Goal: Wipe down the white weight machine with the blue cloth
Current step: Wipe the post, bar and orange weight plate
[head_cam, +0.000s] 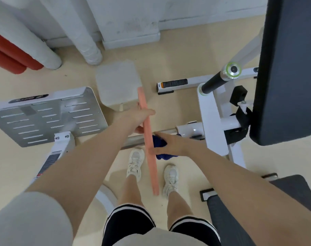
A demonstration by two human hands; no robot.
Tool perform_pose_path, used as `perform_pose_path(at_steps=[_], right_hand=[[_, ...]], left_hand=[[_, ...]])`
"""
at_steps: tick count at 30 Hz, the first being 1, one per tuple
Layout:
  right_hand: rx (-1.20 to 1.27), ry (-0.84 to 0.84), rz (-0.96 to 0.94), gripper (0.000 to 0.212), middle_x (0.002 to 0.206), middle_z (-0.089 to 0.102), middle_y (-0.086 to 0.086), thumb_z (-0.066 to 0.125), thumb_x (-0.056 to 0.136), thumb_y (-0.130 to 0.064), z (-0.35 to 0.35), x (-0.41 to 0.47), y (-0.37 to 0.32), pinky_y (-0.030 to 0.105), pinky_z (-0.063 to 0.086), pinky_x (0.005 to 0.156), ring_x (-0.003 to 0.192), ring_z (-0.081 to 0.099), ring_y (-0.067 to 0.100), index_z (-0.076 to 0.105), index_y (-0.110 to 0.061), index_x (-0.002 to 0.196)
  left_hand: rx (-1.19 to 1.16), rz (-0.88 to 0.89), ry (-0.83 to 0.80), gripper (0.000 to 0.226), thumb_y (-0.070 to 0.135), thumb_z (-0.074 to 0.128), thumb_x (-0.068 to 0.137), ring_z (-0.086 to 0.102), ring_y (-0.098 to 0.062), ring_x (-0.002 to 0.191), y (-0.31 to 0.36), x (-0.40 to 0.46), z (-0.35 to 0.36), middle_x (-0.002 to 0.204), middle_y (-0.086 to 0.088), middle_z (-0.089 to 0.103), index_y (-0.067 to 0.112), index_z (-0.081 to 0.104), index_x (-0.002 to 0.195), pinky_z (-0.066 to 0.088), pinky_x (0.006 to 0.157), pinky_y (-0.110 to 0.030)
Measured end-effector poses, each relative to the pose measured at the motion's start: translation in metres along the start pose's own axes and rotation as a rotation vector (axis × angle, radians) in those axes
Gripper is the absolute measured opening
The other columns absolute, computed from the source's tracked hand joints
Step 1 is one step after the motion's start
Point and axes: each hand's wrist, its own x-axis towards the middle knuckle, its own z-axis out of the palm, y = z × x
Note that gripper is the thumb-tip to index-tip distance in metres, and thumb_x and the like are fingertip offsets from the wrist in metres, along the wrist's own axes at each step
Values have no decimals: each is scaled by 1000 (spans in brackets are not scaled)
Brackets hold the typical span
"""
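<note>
The blue cloth is found bunched on the chrome bar of the white weight machine, low in the centre of the view. It is covered by the right hand, which is laid palm-down over it; the fingers are curved over the cloth and held close together, pressing it against the bar. Part of the cloth is seen hanging below the hand.

A pink mop handle is gripped by the left hand, with the thumb extended across the shaft and the remaining fingers wrapped behind it, where they are largely hidden. The handle runs downward to a flat grey mop pad lying on the beige floor.

The machine's ribbed metal footplate is seen at the left, and its black padded backrest at the right edge. A black bar with a green-ringed end cap projects from the white frame.

2 white sneakers are planted on the floor beneath the chrome bar. Grey pipes and red pipes stand against the wall at upper left.
</note>
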Motion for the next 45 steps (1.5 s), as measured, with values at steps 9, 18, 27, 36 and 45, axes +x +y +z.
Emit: perform_pose_path(at_steps=[9,18,27,36,45], right_hand=[[-179,332,123,52,88,65,-3,55,75,-64,41,9,2,33,45,76,80,61,20,49,-25,109],[-162,324,275,22,68,56,-2,53,76,-39,48,22,-21,27,44,58,68,59,20,50,-18,70],[-217,447,286,23,61,47,-5,55,75,-34,29,-2,0,27,42,55,60,50,18,41,-20,62],[-221,446,311,29,62,48,-4,58,77,-35,-8,-31,46,30,45,61,67,54,21,40,-21,60],[-100,550,193,34,55,51,-7,54,81,-53,-11,-54,48,29,48,53,50,54,14,44,-23,68]], left_hand=[[125,-29,-50,33,8,59,80,63,-34,97,16,14,3,108,-22,59,8,46,110,59,64,-44],[142,-27,-40,20,1,51,80,59,-28,67,11,20,4,81,-14,55,18,40,82,57,64,-43],[120,-34,-55,11,0,49,82,55,-23,64,21,19,38,75,-12,52,8,44,77,53,55,-36],[68,9,-39,17,0,51,79,55,-24,58,40,24,99,71,-14,53,7,47,94,51,48,-34],[87,9,-52,25,12,57,82,59,-23,69,37,17,99,77,-10,57,10,47,105,55,57,-34]])
